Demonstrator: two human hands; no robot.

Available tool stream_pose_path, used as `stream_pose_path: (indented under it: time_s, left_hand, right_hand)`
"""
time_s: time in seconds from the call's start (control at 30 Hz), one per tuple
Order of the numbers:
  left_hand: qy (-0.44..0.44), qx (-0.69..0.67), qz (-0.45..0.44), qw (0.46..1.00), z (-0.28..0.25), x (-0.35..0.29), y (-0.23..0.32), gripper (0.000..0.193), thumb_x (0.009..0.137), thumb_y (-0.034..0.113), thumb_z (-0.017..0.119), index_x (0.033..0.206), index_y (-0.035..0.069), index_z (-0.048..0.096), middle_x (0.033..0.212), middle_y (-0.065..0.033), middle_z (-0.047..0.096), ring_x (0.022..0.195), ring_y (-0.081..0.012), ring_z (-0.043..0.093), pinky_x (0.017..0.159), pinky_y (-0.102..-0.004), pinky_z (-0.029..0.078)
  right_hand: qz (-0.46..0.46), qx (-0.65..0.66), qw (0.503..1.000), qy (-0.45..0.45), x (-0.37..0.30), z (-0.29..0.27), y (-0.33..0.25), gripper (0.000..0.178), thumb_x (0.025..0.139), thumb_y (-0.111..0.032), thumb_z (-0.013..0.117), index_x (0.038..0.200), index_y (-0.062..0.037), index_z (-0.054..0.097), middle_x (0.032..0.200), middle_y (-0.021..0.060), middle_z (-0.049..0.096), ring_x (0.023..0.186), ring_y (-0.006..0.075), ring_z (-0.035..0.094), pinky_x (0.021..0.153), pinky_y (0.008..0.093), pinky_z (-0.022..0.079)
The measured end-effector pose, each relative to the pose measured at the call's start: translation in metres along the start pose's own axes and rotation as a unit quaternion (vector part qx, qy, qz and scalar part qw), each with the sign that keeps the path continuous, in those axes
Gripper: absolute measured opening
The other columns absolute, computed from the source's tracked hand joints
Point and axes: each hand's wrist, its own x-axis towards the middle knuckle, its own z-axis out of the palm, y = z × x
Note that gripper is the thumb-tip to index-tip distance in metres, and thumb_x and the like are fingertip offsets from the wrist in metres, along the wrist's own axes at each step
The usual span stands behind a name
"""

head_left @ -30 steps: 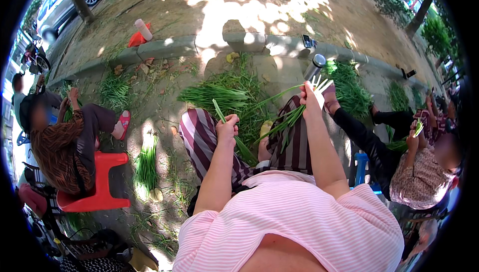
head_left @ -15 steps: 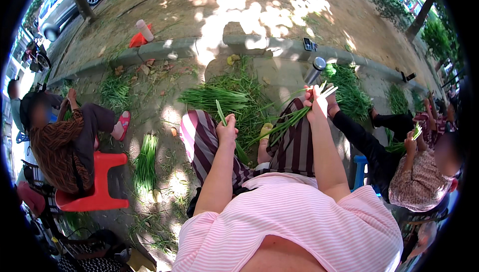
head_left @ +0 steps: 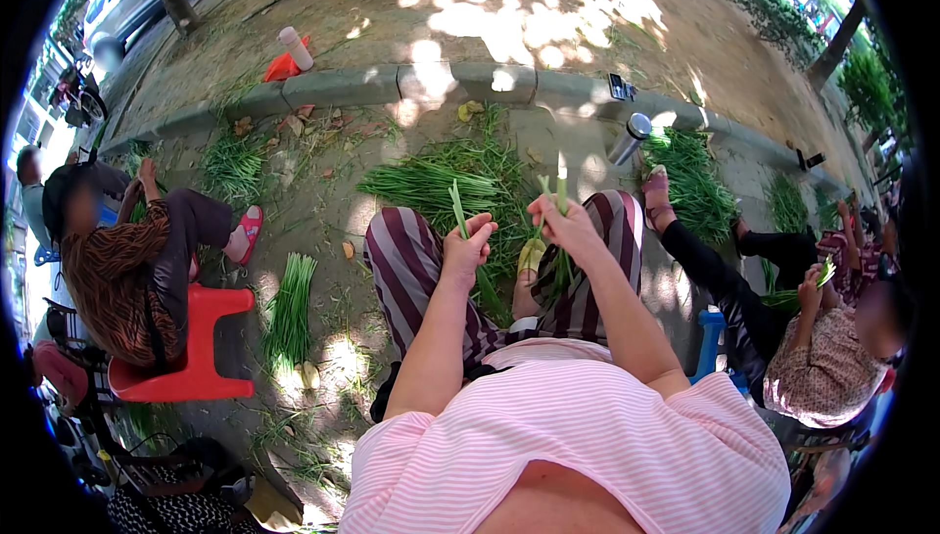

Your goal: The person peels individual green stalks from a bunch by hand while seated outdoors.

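My left hand (head_left: 468, 248) is closed around a few garlic chives (head_left: 457, 203), whose pale cut ends point up past the thumb while the leaves trail below the fist. Close by on the right, my right hand (head_left: 570, 228) pinches another small bunch of chives (head_left: 562, 186) with whitish ends upward and green leaves hanging between my knees. A narrow gap separates the two hands. Beyond them a loose heap of chives (head_left: 431, 182) lies on the pavement. To the left rests a neat bundle (head_left: 290, 311) of the same greens.
A person on a red plastic stool (head_left: 201, 348) sits at left; another person (head_left: 818, 363) sits at right with chives in hand. A steel flask (head_left: 629, 139) stands by more chives (head_left: 690, 182). Along the kerb (head_left: 343, 87) are a pink bottle (head_left: 294, 47) and a phone (head_left: 619, 87).
My right hand has moved left and slightly nearer, close to my left hand. Its chives now hang down instead of slanting out to the left. My left hand has shifted slightly right.
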Motion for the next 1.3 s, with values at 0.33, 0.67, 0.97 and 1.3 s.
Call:
stream_pose_path:
  time_s: [0.33,0.67,0.97,1.3]
  left_hand:
    - [0.058,0.122,0.027,0.99,0.0,0.006,-0.02,0.02,0.086,0.012,0.064,0.105,0.007,0.066,0.08,0.0019,0.064,0.054,-0.0039,0.05,0.046,-0.0191,0.038]
    - [0.076,0.217,0.035,0.973,0.001,0.008,-0.029,0.012,0.083,0.009,0.063,0.094,0.003,0.065,0.074,-0.0026,0.063,0.058,-0.0098,0.056,0.05,-0.0256,0.045]
    - [-0.016,0.046,0.015,0.999,0.004,0.002,-0.013,0.012,0.084,0.015,0.068,0.094,0.009,0.065,0.073,0.004,0.059,0.058,-0.0061,0.051,0.048,-0.0217,0.037]
    - [0.034,-0.005,0.064,0.997,0.002,0.009,-0.014,0.024,0.096,0.028,0.054,0.099,0.007,0.065,0.089,0.0012,0.064,0.073,-0.0081,0.056,0.061,-0.0247,0.047]
  right_hand:
    - [-0.068,0.073,0.993,-0.06,0.014,0.052,0.022,0.035,0.101,-0.035,0.041,0.093,-0.0056,0.058,0.08,0.0004,0.057,0.071,0.0091,0.055,0.068,0.025,0.046]
    - [0.047,0.132,0.99,-0.009,0.012,0.078,0.022,0.018,0.086,-0.023,0.07,0.09,-0.006,0.065,0.065,-0.0053,0.054,0.048,0.0004,0.041,0.041,0.017,0.029]
    - [0.063,0.119,0.989,0.058,0.022,0.068,0.025,0.018,0.085,-0.025,0.071,0.094,-0.0098,0.065,0.065,-0.0062,0.054,0.049,-0.0002,0.043,0.04,0.0159,0.031]
    - [0.043,0.207,0.974,0.085,0.035,0.036,0.018,0.018,0.084,-0.025,0.072,0.093,-0.01,0.065,0.071,-0.0041,0.057,0.051,0.0011,0.046,0.038,0.0161,0.03]
